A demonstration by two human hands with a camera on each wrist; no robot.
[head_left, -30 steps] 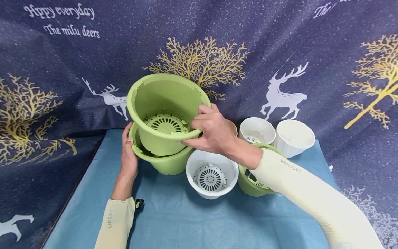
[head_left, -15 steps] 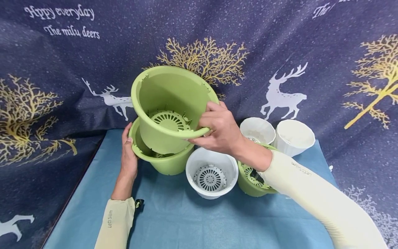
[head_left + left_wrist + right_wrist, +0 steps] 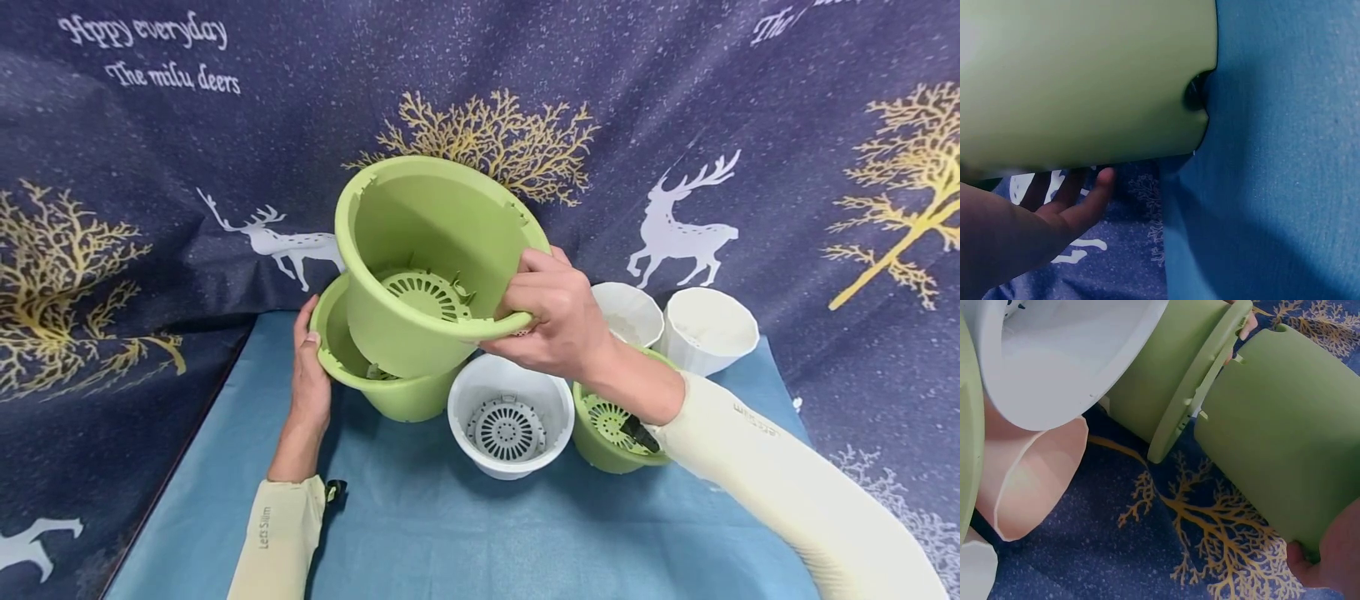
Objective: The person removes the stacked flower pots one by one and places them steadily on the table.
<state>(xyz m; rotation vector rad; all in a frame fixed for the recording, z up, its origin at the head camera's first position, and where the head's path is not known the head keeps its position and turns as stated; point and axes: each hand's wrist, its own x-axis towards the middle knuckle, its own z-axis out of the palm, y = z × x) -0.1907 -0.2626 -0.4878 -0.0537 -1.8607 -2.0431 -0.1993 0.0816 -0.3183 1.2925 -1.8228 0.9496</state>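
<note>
My right hand [image 3: 558, 312] grips the right rim of a large green plastic flower pot [image 3: 401, 333], which has a slotted base and tilts in the air. Below it and to its left, a second green flower pot [image 3: 408, 400] stands on the table, its opening partly covered by the raised one. My left hand [image 3: 309, 371] holds that lower pot at its left rim, thumb at the edge and fingers along the outside. In the right wrist view the raised pot [image 3: 1285, 419] has come out of the lower pot [image 3: 1166, 369], a gap showing between them.
A white pot [image 3: 510, 462] stands right of the lower green pot, then a smaller green pot [image 3: 607, 454] under my right forearm. Two white fluted pots [image 3: 626, 308] stand behind. A pink pot [image 3: 1047, 475] shows in the right wrist view. A dark printed cloth [image 3: 480, 50] hangs behind the blue table.
My right hand has moved rightward and slightly up with the green flower pot, uncovering more of the lower pot. The left hand and lower pot have stayed in place.
</note>
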